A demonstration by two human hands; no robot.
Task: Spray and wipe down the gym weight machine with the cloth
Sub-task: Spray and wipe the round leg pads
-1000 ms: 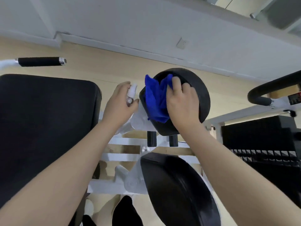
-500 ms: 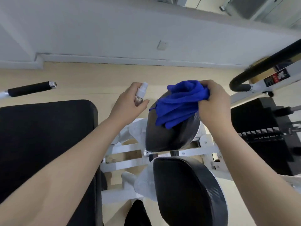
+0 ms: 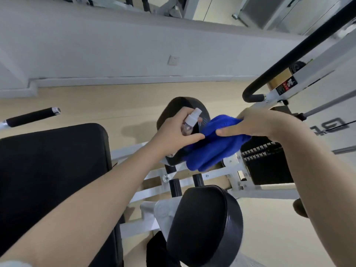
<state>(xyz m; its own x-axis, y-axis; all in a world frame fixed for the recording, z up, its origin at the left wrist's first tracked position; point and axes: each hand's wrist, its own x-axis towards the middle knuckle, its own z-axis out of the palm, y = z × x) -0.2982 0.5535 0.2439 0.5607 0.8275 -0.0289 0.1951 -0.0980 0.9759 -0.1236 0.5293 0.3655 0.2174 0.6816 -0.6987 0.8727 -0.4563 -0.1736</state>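
Head view, looking down over a white-framed weight machine (image 3: 248, 191). Left hand (image 3: 173, 132) curled round a small clear spray bottle (image 3: 55, 122) — correction not possible here, so placed plainly: spray bottle (image 3: 189, 120) with white nozzle tilted up and to the right, held just above the far round black pad (image 3: 179, 106). Right hand (image 3: 258, 125) gripping a bunched blue cloth (image 3: 213, 149), thumb pressed along its upper fold, cloth draped over the right side of that far pad and touching the left thumb. Nearer round black pad (image 3: 206, 224) low in the middle, apart from both hands. Black seat cushion (image 3: 52, 182) at left, black foam handle (image 3: 31, 116) beyond it. Weight stack (image 3: 267, 160) at right under the right forearm, curved black bar (image 3: 300, 53) above. Pale floor (image 3: 115, 97) and grey wall with a socket (image 3: 173, 60) behind.
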